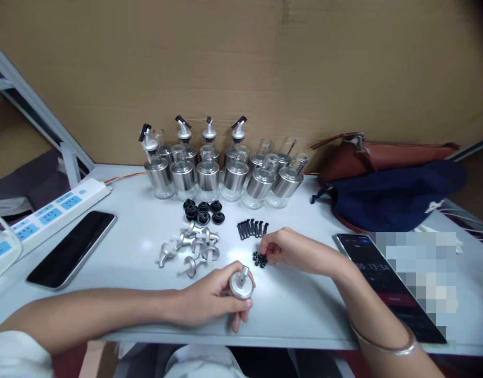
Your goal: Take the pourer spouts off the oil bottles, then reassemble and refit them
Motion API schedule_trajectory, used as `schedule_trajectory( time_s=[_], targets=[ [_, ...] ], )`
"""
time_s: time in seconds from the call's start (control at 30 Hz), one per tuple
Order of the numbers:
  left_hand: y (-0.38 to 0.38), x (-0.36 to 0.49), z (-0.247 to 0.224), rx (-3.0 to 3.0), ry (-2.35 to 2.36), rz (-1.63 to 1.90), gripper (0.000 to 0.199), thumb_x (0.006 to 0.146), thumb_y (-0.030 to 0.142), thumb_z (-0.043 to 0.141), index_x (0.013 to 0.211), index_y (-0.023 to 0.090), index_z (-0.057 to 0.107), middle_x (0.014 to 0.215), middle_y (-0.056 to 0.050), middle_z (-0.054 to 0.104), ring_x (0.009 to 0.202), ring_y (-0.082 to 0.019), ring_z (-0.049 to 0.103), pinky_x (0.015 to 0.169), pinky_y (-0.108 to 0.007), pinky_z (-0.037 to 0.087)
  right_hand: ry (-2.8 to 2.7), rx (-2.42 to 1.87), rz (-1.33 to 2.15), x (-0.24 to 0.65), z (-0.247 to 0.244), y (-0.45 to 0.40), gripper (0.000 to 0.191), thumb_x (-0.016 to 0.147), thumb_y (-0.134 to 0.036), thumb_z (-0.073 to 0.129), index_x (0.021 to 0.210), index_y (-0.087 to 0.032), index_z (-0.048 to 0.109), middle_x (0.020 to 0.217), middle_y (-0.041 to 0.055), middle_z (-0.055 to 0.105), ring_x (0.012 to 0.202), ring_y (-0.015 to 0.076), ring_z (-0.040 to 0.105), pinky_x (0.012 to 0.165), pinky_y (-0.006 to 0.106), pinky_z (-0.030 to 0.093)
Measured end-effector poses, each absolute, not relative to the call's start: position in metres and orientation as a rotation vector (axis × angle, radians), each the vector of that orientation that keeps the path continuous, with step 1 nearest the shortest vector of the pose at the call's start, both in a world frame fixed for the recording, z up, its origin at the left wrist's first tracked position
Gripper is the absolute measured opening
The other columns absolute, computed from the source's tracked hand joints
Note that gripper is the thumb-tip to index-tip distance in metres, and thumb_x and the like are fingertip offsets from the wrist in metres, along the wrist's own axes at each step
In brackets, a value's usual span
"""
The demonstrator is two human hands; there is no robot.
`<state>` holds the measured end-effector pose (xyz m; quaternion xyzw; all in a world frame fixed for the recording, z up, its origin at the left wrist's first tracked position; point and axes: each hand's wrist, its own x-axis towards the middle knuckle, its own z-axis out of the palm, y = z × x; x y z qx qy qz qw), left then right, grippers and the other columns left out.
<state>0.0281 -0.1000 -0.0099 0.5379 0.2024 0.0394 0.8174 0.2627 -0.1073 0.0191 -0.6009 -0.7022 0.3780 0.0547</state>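
My left hand is closed around a silver pourer spout, its round disc facing up and a short tube rising from it. At a small cluster of black rings, my right hand has its fingertips pinched together; whatever lies between them is hidden. Just behind that cluster lies a row of black levers. Loose silver pourer spouts are heaped beyond my left forearm. Several black stoppers sit behind the heap.
Glass bottles with steel sleeves stand along the cardboard wall, some with lever pourers on top. To the left lie a power strip and a phone. A timer phone, navy cloth and brown bag occupy the right.
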Motion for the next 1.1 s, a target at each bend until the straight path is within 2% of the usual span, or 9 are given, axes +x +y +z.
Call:
schedule_trajectory(
  time_s=[0.17, 0.3, 0.47, 0.6, 0.8, 1.1],
  targets=[
    [-0.099, 0.029, -0.009, 1.149, 0.442, 0.079, 0.04, 0.081, 0.047, 0.066, 0.094, 0.019, 0.041, 0.069, 0.004, 0.058, 0.054, -0.008, 0.055, 0.059, -0.024, 0.04, -2.141, -1.828, 1.139, 0.262, 0.02, -0.107, 0.028, 0.069, 0.003, 0.049, 0.083, -0.014, 0.066, 0.068, -0.0001, 0.064, 0.063, 0.0148, 0.057, 0.06, 0.023, 0.042],
    [-0.099, 0.029, -0.008, 1.142, 0.444, 0.082, 0.039, 0.081, 0.046, 0.066, 0.094, 0.019, 0.041, 0.068, 0.004, 0.058, 0.053, -0.008, 0.055, 0.059, -0.024, 0.04, -2.216, -1.777, 1.115, 0.265, 0.021, -0.11, 0.035, 0.068, 0.006, 0.049, 0.093, -0.015, 0.064, 0.072, -0.0008, 0.06, 0.064, 0.0134, 0.053, 0.06, 0.023, 0.041],
    [-0.1, 0.028, -0.01, 1.145, 0.438, 0.082, 0.04, 0.081, 0.047, 0.066, 0.093, 0.019, 0.041, 0.069, 0.004, 0.057, 0.053, -0.009, 0.054, 0.058, -0.024, 0.04, -2.312, -1.761, 1.067, 0.264, 0.023, -0.114, 0.041, 0.065, 0.002, 0.065, 0.102, -0.016, 0.058, 0.091, 0.002, 0.053, 0.076, 0.0151, 0.05, 0.068, 0.025, 0.042],
    [-0.099, 0.028, -0.011, 1.154, 0.44, 0.082, 0.042, 0.08, 0.05, 0.066, 0.092, 0.019, 0.04, 0.069, 0.004, 0.058, 0.054, -0.009, 0.055, 0.058, -0.023, 0.04, -2.314, -1.716, 1.085, 0.256, 0.022, -0.114, 0.039, 0.07, -0.008, 0.073, 0.105, -0.018, 0.057, 0.099, 0.0029, 0.05, 0.083, 0.0171, 0.05, 0.074, 0.028, 0.042],
    [-0.099, 0.029, -0.01, 1.142, 0.44, 0.089, 0.042, 0.08, 0.049, 0.066, 0.094, 0.019, 0.041, 0.069, 0.004, 0.058, 0.053, -0.008, 0.054, 0.058, -0.023, 0.04, -2.33, -1.633, 1.047, 0.249, 0.018, -0.115, 0.026, 0.078, -0.006, 0.065, 0.099, -0.019, 0.058, 0.098, 0.0026, 0.05, 0.087, 0.0183, 0.052, 0.078, 0.029, 0.041],
    [-0.1, 0.029, -0.011, 1.153, 0.438, 0.083, 0.04, 0.081, 0.047, 0.066, 0.094, 0.019, 0.041, 0.068, 0.004, 0.058, 0.053, -0.008, 0.054, 0.058, -0.023, 0.04, -2.33, -1.599, 1.067, 0.252, 0.015, -0.113, 0.026, 0.074, 0.002, 0.061, 0.092, -0.017, 0.06, 0.095, 0.0028, 0.055, 0.086, 0.018, 0.053, 0.075, 0.028, 0.04]
  ],
)
